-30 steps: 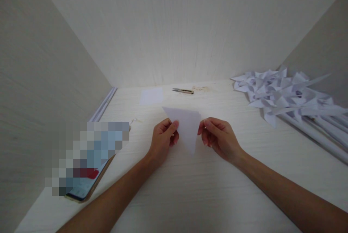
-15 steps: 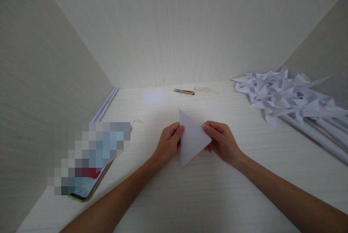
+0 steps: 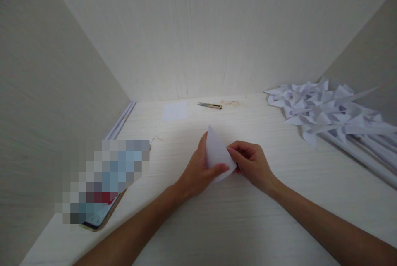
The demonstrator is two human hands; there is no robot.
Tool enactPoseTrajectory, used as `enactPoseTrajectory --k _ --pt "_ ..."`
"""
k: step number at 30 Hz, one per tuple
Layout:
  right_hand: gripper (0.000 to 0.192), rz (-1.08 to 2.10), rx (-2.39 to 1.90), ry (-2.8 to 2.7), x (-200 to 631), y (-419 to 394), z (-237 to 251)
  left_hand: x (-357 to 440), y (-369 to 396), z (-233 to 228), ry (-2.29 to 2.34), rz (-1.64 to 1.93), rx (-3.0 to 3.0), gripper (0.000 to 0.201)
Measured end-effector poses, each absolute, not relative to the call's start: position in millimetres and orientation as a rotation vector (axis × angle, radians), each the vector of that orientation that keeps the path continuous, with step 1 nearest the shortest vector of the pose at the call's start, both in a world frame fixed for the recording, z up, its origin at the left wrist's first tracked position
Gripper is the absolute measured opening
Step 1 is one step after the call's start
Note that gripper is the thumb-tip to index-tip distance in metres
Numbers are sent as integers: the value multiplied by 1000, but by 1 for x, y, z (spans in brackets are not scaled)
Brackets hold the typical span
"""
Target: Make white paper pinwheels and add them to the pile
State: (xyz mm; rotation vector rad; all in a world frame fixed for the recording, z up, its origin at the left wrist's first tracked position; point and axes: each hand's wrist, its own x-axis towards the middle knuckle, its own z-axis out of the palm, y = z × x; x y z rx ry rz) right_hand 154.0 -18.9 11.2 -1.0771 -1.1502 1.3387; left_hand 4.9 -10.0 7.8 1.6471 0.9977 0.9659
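Note:
A white sheet of paper (image 3: 217,152), folded into a triangle, is held up between my hands above the table. Around its left side wraps my left hand (image 3: 201,168), its thumb lying across the front near the lower right corner and its fingers behind. At the right corner, my right hand (image 3: 246,160) pinches the paper between thumb and fingertips. The back of the paper and most of the left fingers are hidden.
On the pale table (image 3: 263,224), a flat paper square (image 3: 174,111) and thread snips (image 3: 210,105) lie near the back wall. Folded paper pinwheels (image 3: 328,109) with rolled paper sticks (image 3: 359,156) pile up at right. A phone (image 3: 104,216), partly blurred, and paper rolls (image 3: 120,121) are at left.
My left hand has shifted its grip, and its thumb now reaches across the paper toward the right corner. My right hand has moved slightly left, and the paper is now bent.

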Motion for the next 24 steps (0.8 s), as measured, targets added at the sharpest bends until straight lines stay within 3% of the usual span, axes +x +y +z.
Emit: enactPoseTrajectory --k 2,4,10,24 --pt "21 1314 -1080 -1158 154 -19 12 5 -12 7 1041 905 1739 114" --pt "21 1334 -1064 -1171 155 -19 11 5 -12 7 1093 847 1767 124" --pt "21 1386 -955 -1170 158 -18 6 5 -8 8 1099 820 1746 92" --pt "28 1208 -1072 -1225 158 -18 11 7 -10 18 874 475 1909 91"
